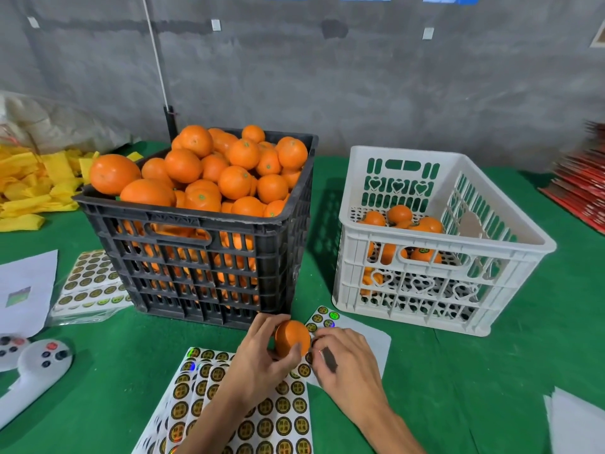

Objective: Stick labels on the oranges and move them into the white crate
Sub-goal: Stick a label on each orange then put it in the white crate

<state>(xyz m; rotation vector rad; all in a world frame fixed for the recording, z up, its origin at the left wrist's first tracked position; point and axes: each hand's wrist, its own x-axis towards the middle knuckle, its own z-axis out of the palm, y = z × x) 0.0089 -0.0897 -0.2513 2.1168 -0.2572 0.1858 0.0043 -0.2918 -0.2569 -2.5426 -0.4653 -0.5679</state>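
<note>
My left hand grips an orange just above the label sheets at the table's front. My right hand is right beside the orange with its fingers curled over a sheet of round labels; whether it pinches a label is hidden. A black crate heaped with oranges stands behind my hands. To the right stands the white crate with several oranges at its bottom.
Another stack of label sheets lies left of the black crate, beside white paper. A white controller lies front left. Yellow foam nets are piled back left, red cartons far right.
</note>
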